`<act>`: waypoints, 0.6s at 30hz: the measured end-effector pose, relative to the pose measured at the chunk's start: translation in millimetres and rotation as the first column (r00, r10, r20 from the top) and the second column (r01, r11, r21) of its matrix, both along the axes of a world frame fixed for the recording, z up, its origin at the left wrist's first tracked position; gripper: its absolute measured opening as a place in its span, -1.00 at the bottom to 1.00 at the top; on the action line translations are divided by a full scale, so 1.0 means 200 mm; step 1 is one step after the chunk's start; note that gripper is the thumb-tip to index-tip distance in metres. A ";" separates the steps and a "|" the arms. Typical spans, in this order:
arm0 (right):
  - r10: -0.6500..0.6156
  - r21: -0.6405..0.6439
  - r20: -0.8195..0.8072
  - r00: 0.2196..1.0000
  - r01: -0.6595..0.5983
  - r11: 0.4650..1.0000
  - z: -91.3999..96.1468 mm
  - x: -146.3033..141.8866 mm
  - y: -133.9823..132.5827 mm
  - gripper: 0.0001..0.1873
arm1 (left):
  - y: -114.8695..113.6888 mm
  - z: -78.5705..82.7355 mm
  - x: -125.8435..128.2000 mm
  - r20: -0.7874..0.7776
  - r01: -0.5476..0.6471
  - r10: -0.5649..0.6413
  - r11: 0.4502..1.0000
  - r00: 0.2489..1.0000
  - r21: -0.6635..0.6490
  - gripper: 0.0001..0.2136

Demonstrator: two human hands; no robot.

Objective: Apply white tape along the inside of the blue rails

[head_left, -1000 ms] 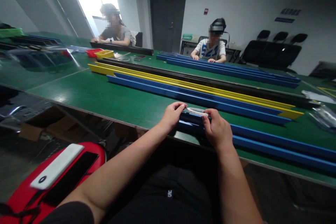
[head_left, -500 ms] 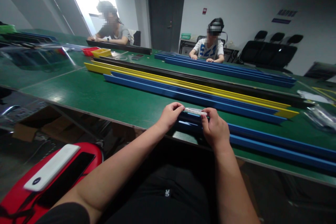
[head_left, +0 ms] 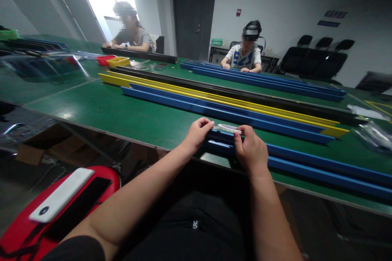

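A narrow white roll of tape [head_left: 229,128], seen nearly edge-on as a flat ring, is held over the near blue profile [head_left: 309,171]. My right hand [head_left: 252,147] is closed on the roll's right side, thumb toward me. Just left of the roll, my left hand [head_left: 197,132] pinches with thumb and forefinger; a short pale strip seems to run from it to the roll. Under both hands lies the long blue profile's left end, along the table's front edge.
Beyond my hands, a blue rail [head_left: 226,114], a yellow rail [head_left: 214,98] and a black rail [head_left: 196,82] lie across the green table [head_left: 85,102]. Two people sit opposite, at other rails. A red stool [head_left: 107,175] with a white device [head_left: 63,193] stands at my left.
My left hand has moved slightly left, away from the roll, and a small gap with a thin strip shows between them. My right hand stays in place.
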State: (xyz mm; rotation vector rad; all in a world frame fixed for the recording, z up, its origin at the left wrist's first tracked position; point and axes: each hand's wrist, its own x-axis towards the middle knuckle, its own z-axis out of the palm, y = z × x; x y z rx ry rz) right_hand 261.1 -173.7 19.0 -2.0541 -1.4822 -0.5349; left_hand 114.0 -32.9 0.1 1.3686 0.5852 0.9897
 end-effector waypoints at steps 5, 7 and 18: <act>-0.037 0.002 0.018 0.999 0.037 0.999 0.01 -0.01 0.01 -0.71 | -0.02 0.02 -0.01 0.009 -0.018 0.018 1.000 1.000 -0.003 -0.74; -0.041 -0.006 0.020 0.999 0.041 0.999 0.01 -0.01 0.01 -0.71 | -0.02 0.03 -0.01 0.015 -0.026 0.026 1.000 1.000 0.001 -0.74; -0.050 -0.028 0.038 0.998 0.051 0.998 0.01 -0.02 0.02 -0.71 | -0.02 0.03 0.00 0.000 -0.042 0.042 0.997 0.999 0.071 -0.78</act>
